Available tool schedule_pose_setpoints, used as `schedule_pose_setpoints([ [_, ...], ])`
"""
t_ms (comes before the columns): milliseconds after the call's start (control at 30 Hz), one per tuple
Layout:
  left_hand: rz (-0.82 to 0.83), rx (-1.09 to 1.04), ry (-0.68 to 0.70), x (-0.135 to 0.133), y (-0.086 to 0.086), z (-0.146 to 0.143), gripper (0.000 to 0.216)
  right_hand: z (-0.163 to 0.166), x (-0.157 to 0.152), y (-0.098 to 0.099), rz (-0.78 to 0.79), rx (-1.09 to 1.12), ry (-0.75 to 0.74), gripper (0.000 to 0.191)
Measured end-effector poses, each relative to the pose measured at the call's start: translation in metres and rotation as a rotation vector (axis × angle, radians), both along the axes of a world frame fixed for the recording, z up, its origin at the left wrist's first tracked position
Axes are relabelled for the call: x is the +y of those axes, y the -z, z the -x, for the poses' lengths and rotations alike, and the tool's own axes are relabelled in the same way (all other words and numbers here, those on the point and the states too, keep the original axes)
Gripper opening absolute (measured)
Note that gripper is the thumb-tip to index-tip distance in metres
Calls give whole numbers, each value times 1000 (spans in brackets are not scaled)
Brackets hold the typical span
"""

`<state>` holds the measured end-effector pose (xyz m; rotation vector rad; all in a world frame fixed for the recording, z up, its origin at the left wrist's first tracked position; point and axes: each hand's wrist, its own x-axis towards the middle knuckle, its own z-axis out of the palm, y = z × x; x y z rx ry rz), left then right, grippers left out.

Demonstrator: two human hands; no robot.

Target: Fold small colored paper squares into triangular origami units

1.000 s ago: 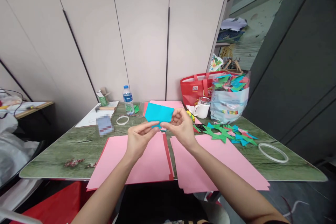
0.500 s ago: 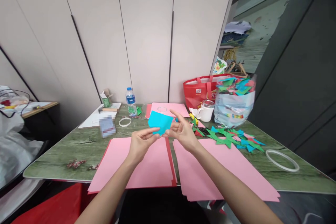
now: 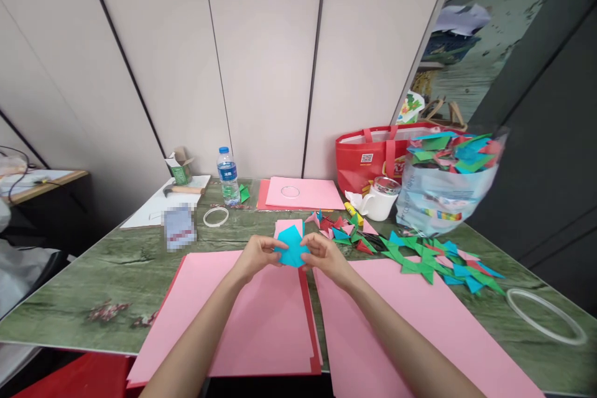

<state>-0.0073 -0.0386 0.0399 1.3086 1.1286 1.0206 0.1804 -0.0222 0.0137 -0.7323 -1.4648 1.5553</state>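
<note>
Between my hands is a small folded piece of blue paper, now roughly five-sided with a point at the top. My left hand pinches its left edge between thumb and fingers. On the opposite edge, my right hand grips it the same way. Just behind the blue paper lies small pink paper. Large pink sheets with red ones beneath, a left stack and a right stack, lie under my forearms.
Folded green, blue, red and pink paper pieces spread to the right. Behind them stand a white mug, a plastic bag of folded paper and a red bag. A water bottle, hammer and ring are at left.
The blue paper has gone from a wider shape to a narrower, pointed one. My right hand's raised index finger has come down onto its edge. The camera view has shifted.
</note>
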Motion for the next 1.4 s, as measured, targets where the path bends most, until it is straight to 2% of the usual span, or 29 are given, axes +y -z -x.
schedule_pose_setpoints([
  [133, -166, -137, -169, 13, 12, -9, 47, 9, 8, 15, 54, 49, 154, 34],
  [233, -179, -211, -140, 15, 21, -15, 61, 14, 10, 23, 84, 125, 323, 39],
  [333, -173, -227, -68, 16, 28, -21, 57, 18, 10, 29, 104, 137, 387, 41],
  [467, -113, -176, -173, 19, 38, -20, 37, 20, 8, 34, 68, 60, 358, 29],
  [600, -69, -245, -222, 22, 44, -14, 32, 20, 6, 35, -100, -2, 279, 21],
  [800, -27, -276, -165, 20, 42, -11, 34, 14, 6, 34, -377, -219, 284, 22],
  [967, -39, -257, -43, 19, 41, -9, 37, 6, 8, 32, -454, -295, 259, 12],
  [1067, -45, -193, -9, 18, 40, -10, 37, 6, 9, 31, -413, -283, 306, 9],
  [1200, -46, -133, 5, 15, 39, -14, 38, 10, 9, 31, -230, -187, 413, 24],
  [1400, -58, -163, 15, 12, 37, -17, 37, 14, 8, 26, -86, -59, 395, 30],
])
